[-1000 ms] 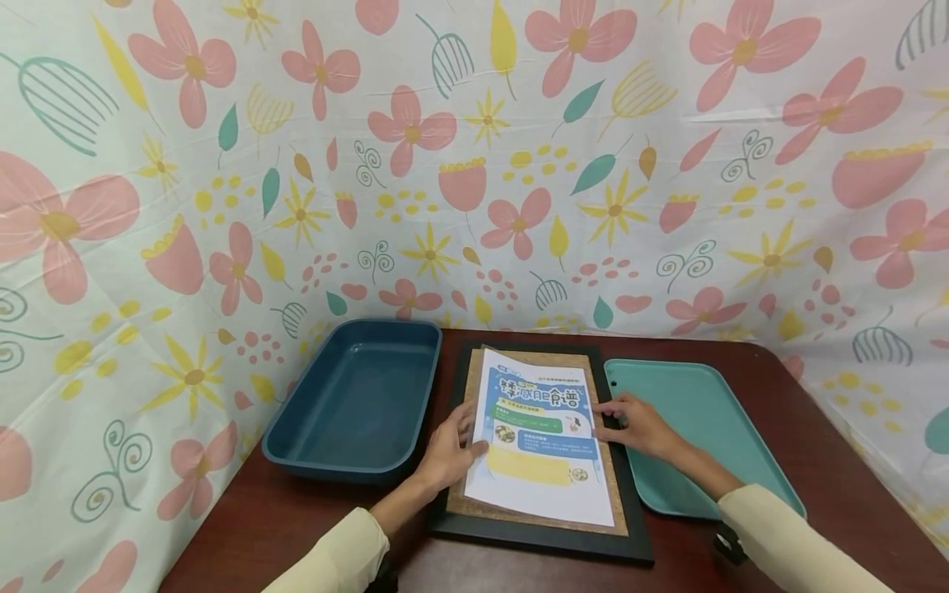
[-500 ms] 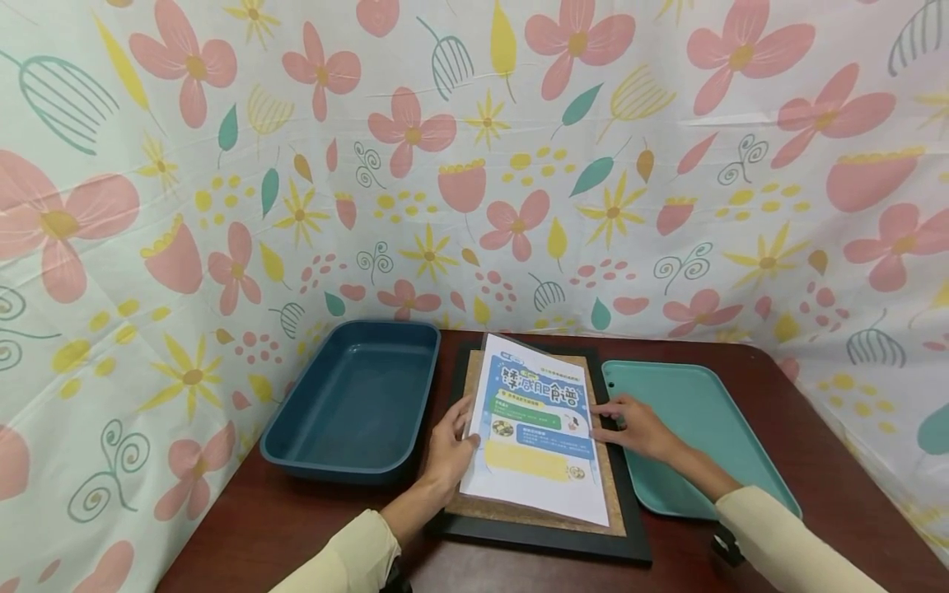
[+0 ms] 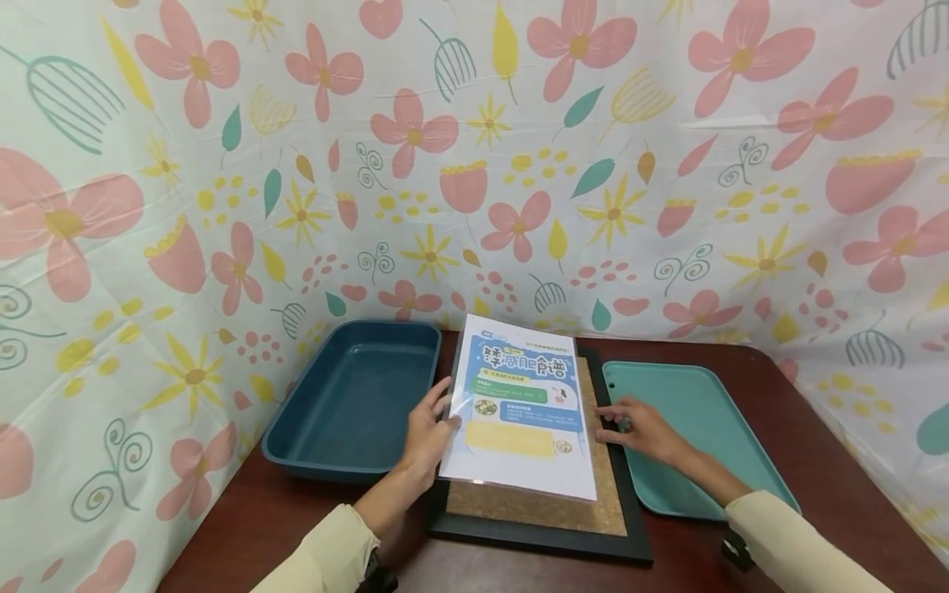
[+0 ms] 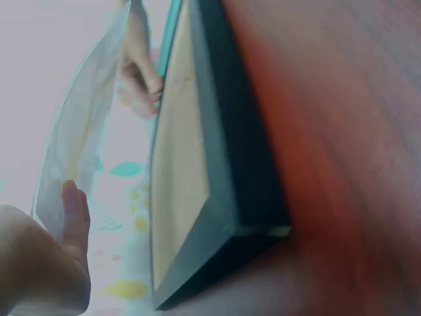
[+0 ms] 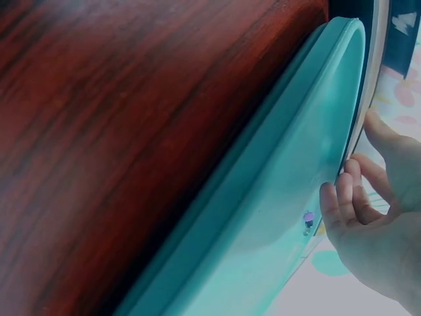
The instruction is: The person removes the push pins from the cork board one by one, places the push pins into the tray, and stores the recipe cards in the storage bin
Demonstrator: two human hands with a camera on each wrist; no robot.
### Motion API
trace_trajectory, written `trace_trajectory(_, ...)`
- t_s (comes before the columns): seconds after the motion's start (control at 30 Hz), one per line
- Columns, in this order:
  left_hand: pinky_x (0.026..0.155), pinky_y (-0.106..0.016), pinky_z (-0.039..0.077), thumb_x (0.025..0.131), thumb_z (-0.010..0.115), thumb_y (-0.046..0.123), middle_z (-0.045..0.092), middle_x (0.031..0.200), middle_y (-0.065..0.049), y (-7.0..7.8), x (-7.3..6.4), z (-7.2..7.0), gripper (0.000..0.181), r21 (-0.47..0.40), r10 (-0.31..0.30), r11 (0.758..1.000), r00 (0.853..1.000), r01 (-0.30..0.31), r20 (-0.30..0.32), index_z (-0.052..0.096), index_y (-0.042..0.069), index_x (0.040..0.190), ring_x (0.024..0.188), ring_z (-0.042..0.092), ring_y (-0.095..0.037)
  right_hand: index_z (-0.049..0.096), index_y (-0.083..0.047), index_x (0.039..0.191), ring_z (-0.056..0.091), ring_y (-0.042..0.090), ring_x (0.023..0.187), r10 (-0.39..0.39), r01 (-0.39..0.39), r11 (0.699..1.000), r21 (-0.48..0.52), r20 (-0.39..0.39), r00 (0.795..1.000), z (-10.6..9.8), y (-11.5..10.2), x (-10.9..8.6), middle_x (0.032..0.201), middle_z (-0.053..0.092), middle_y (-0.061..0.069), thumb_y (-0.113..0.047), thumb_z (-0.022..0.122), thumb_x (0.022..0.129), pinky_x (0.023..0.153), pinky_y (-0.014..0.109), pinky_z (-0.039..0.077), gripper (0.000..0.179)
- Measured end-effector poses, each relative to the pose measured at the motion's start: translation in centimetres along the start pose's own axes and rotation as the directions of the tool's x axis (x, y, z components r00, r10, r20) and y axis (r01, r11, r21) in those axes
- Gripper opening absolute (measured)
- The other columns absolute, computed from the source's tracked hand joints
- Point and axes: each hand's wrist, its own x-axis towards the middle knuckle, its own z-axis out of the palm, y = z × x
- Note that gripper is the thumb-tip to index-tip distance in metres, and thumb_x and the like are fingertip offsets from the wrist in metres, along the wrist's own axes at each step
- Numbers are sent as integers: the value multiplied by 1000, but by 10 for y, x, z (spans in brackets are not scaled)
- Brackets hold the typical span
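Observation:
My left hand (image 3: 425, 432) pinches the left edge of a printed sheet in a clear plastic sleeve (image 3: 515, 473). The sheet is raised and tilted over a cork board with a black frame (image 3: 534, 535). In the left wrist view, a gap shows between the bent sheet (image 4: 79, 125) and the board's cork face (image 4: 177, 178). My right hand (image 3: 643, 428) lies at the board's right side, fingers loosely bent, apart from the sheet. In the right wrist view, the fingertips of my right hand (image 5: 388, 197) are by the frame's edge; whether they touch it I cannot tell.
A deep blue basin (image 3: 348, 395) stands left of the board. To its right lies a flat turquoise tray (image 3: 689, 412), with tiny objects (image 5: 308, 222) near one edge. The brown table (image 3: 245, 527) meets a flowered cloth (image 3: 445, 206) at the back and left.
My left hand has lifted the sheet off the board and moved it leftward, uncovering cork on the right. My right hand has let go of the sheet's edge and stays near the same spot.

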Motion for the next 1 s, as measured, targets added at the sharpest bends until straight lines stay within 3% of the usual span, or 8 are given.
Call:
trace_trajectory(0.37,78,-29,52,88,57,-8,55,136,-6,33,14,-63,68,-21,-8,1000,999,7,-41,42,24,146,106,63,-23,66,4,118,56,26,84,-13,12,1000,19,23,1000,-3,-3,0,101,59,16,-19,77,82,61,24,48,44)
trace_trajectory(0.63,82,-28,47,88,58,-5,54,138,-5,46,38,-115,70,38,-55,998,996,57,-65,39,25,148,108,60,-21,66,3,119,57,26,86,13,-13,1000,-2,46,999,-4,-4,0,101,59,15,-21,76,83,65,26,51,44)
trace_trajectory(0.8,94,-34,41,88,56,-6,46,145,-6,47,55,-151,72,87,-80,992,994,86,-78,34,23,151,120,52,-23,66,2,118,57,26,86,16,-16,1000,-5,54,998,-4,-3,1,101,59,15,-23,76,82,65,27,51,45)
trace_trajectory(1.0,106,-39,32,88,54,-7,40,149,-11,36,72,-186,72,135,-83,986,993,94,-87,31,18,152,128,44,-24,66,2,118,57,24,85,11,-11,1000,-1,58,998,-3,-1,1,101,59,15,-25,77,82,64,25,50,46)
